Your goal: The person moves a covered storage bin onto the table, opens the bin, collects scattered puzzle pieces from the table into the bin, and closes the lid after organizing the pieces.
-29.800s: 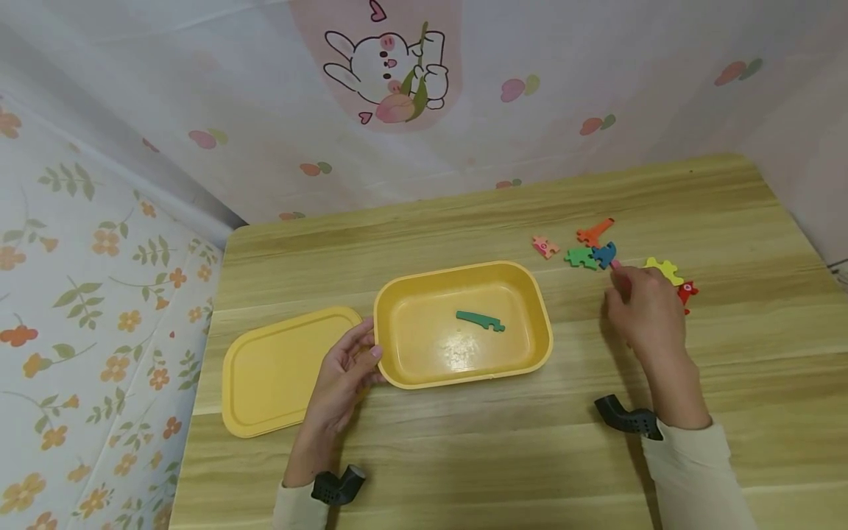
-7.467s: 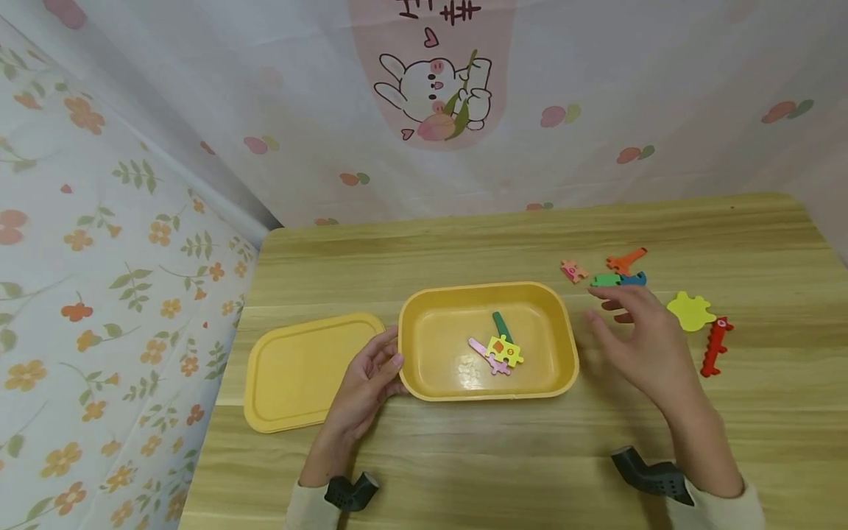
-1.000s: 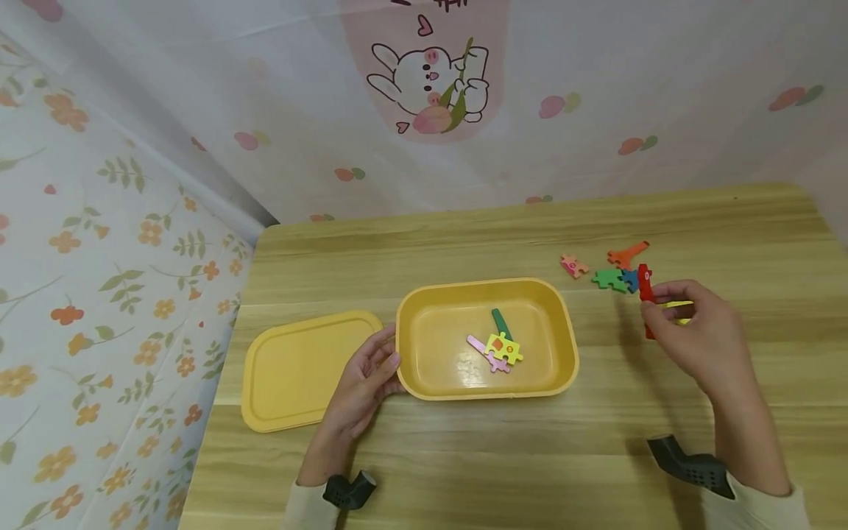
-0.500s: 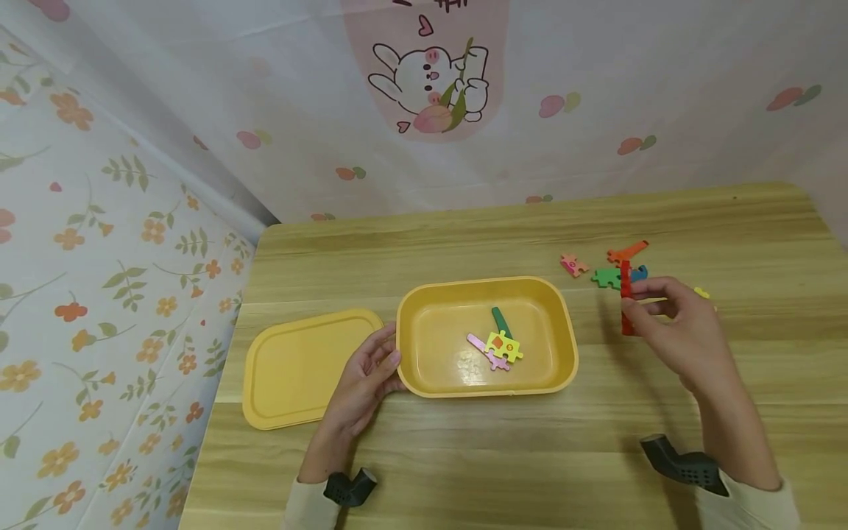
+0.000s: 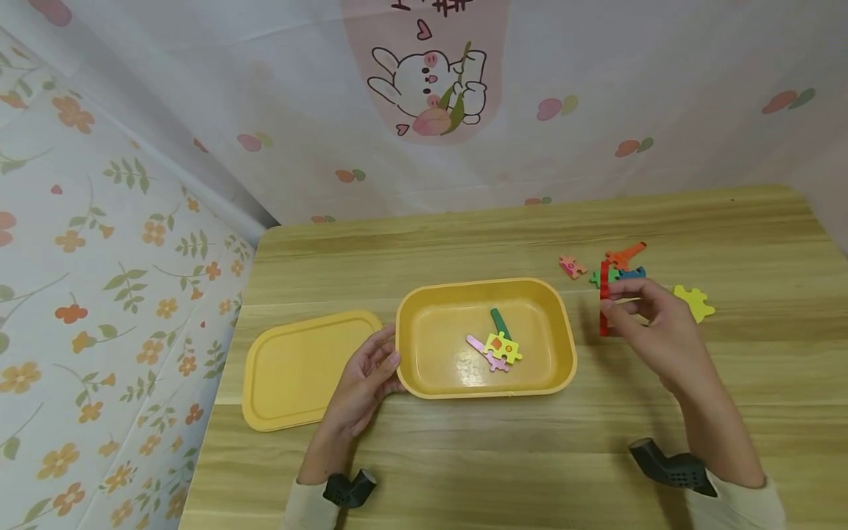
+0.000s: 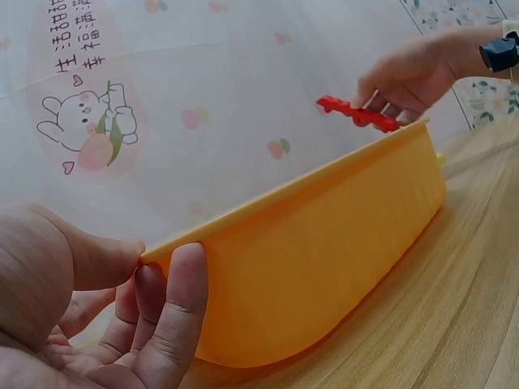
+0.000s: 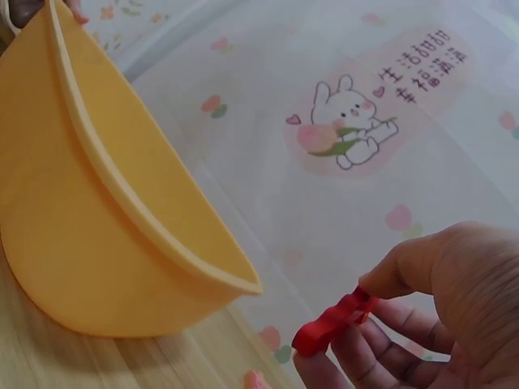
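My left hand (image 5: pixel 364 379) pinches the left rim of a yellow plastic box (image 5: pixel 486 394), thumb on top and fingers against the outer wall in the left wrist view. Inside the box lie a dark green puzzle piece (image 5: pixel 500 322), a pink one (image 5: pixel 476 343) and a yellow one (image 5: pixel 506 349). To the right of the box, my right hand (image 5: pixel 652 324) pinches a red puzzle piece (image 5: pixel 604 298) between thumb and fingers, on edge and raised over the table. The right wrist view shows this red piece (image 7: pixel 328 324) with its wavy side up.
A yellow lid (image 5: pixel 305 368) lies left of the box, partly behind my left hand. Beyond my right hand are loose pieces: pink (image 5: pixel 572 266), orange (image 5: pixel 626 255), green (image 5: pixel 596 277), blue (image 5: pixel 632 274) and yellow (image 5: pixel 693 302). A printed curtain (image 5: pixel 285 110) hangs behind the table.
My right hand has moved left toward the box with the red piece, uncovering the loose yellow piece. The left hand stays on the rim. Longer ago, the red piece lay on the table.
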Tool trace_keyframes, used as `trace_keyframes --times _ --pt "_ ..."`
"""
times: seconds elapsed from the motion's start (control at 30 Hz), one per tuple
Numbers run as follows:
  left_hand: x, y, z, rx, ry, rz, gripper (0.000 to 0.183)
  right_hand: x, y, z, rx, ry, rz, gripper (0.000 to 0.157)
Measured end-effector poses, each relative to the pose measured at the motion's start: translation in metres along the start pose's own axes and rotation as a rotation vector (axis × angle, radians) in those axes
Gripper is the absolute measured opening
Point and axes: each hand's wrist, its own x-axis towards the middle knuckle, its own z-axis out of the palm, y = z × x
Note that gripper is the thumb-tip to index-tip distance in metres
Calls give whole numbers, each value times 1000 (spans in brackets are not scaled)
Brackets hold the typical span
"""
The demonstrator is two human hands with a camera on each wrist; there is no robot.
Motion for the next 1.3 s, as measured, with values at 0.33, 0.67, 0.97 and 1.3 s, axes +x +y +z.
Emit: trace_keyframes --times 0.33,0.67,0.97,1.3 --pt "-1 1 1 12 12 -10 57 -1 -5 9 104 -53 -44 17" --pt "-1 0 1 8 18 -14 58 -2 -12 18 215 -108 -84 17" --pt "-1 0 0 2 7 -8 61 -5 -17 25 254 -145 -100 18" --pt "-1 0 0 12 11 -16 59 -11 -29 32 160 -145 -126 24"
